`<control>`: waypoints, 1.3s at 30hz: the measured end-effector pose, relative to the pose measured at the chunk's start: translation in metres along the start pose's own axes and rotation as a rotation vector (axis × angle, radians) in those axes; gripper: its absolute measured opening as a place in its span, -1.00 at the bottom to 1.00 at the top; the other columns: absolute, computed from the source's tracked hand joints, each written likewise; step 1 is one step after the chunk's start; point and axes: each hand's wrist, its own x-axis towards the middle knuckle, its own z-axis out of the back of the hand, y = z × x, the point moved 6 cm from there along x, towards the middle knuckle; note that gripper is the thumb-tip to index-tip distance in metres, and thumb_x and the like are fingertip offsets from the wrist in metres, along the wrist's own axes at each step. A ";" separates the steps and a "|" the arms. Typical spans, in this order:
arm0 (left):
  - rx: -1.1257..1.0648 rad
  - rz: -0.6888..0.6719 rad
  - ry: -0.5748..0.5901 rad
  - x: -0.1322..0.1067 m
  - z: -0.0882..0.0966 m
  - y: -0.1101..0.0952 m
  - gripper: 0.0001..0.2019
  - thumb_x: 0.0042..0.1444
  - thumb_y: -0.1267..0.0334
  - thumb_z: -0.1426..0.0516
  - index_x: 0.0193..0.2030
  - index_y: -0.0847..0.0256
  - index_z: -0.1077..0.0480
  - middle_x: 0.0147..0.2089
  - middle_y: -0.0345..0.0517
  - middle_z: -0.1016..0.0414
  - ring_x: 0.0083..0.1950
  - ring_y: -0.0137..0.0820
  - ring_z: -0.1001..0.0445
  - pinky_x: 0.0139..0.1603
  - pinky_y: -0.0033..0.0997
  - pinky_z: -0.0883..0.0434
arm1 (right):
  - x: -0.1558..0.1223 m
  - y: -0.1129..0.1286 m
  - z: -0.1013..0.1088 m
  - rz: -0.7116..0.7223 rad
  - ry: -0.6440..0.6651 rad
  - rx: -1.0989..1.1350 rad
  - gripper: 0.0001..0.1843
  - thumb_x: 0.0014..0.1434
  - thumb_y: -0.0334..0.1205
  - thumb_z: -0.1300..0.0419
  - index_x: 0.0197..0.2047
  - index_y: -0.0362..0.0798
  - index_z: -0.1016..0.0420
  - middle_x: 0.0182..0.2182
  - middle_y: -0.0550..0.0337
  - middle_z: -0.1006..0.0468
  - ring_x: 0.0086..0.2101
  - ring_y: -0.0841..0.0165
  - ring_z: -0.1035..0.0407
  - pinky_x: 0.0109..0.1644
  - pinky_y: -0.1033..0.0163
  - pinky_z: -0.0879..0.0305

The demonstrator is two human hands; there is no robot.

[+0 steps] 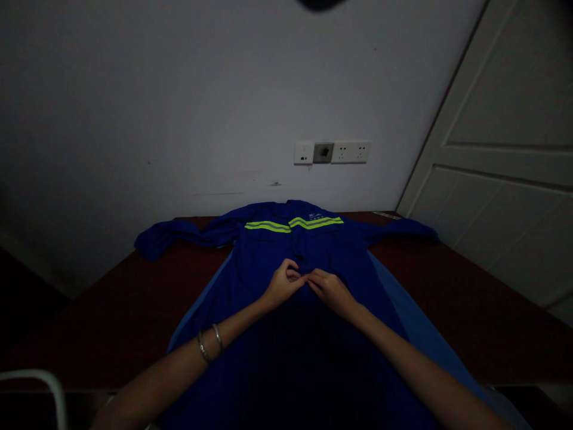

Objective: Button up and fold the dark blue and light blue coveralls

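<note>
A blue work jacket with yellow-green reflective strips across the chest lies spread front side up, its collar towards the wall and both sleeves stretched out sideways. My left hand and my right hand meet at the middle of its front opening, below the strips. The fingertips of both are pinched together on the cloth there, almost touching each other. Whatever small part sits between them is hidden. Two bracelets circle my left wrist. The lower part of the jacket is too dark to make out.
The jacket lies on a dark red tabletop, with lighter blue cloth under it. Behind is a pale wall with sockets and a switch. A panelled door stands at the right. A white curved bar shows at lower left.
</note>
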 end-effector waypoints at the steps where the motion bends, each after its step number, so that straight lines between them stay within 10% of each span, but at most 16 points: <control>1: 0.008 0.005 -0.004 0.000 0.000 0.000 -0.70 -0.12 0.31 -0.19 -0.26 0.21 -0.16 -0.48 -0.26 -0.42 -0.42 -0.50 -0.42 -0.37 -0.55 -0.30 | 0.000 0.001 0.000 0.007 0.007 -0.017 -0.73 0.19 -0.32 0.04 -0.14 -0.07 -0.44 -0.32 0.10 -0.47 -0.31 0.39 -0.40 -0.24 0.34 -0.29; 39: 0.025 -0.022 -0.085 0.000 0.005 -0.002 -0.74 -0.02 0.28 -0.11 -0.22 0.20 -0.10 -0.60 -0.41 -0.23 -0.61 -0.60 -0.27 -0.56 -0.63 -0.12 | -0.001 0.016 0.010 0.217 -0.119 -0.308 -0.79 0.21 -0.31 0.08 -0.28 -0.09 -0.37 -0.34 0.07 -0.43 -0.28 0.38 -0.33 -0.31 0.36 -0.28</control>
